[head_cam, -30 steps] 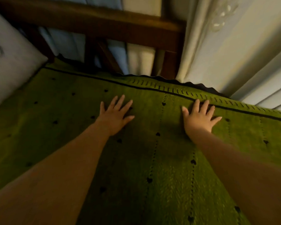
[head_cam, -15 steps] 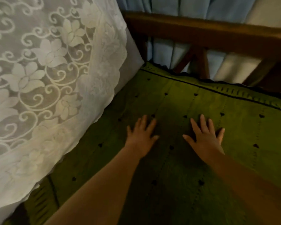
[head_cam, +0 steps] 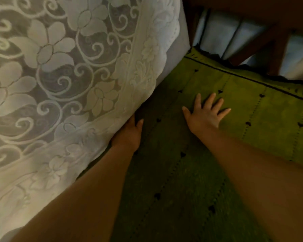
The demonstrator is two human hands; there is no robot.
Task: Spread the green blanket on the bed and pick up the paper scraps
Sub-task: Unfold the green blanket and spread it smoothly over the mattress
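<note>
The green blanket (head_cam: pixel 262 119), with rows of small black hearts and a dark border line, lies flat over the bed. My right hand (head_cam: pixel 206 113) presses flat on it with fingers spread, close to the far border. My left hand (head_cam: pixel 129 132) lies flat on the blanket at the foot of the lace-covered pillow (head_cam: pixel 68 81). Its fingers are hidden under the pillow's edge and only the thumb shows. No paper scraps are in view.
The big white lace pillow fills the left half of the view and overlaps the blanket's left side. A dark wooden bed rail (head_cam: pixel 278 49) runs along the far edge, with pale blue and white curtains (head_cam: pixel 222 35) behind it.
The view has swung left and closer to the pillow. My left hand slid left across the blanket until its fingers went under the pillow's edge. My right hand stays flat on the blanket.
</note>
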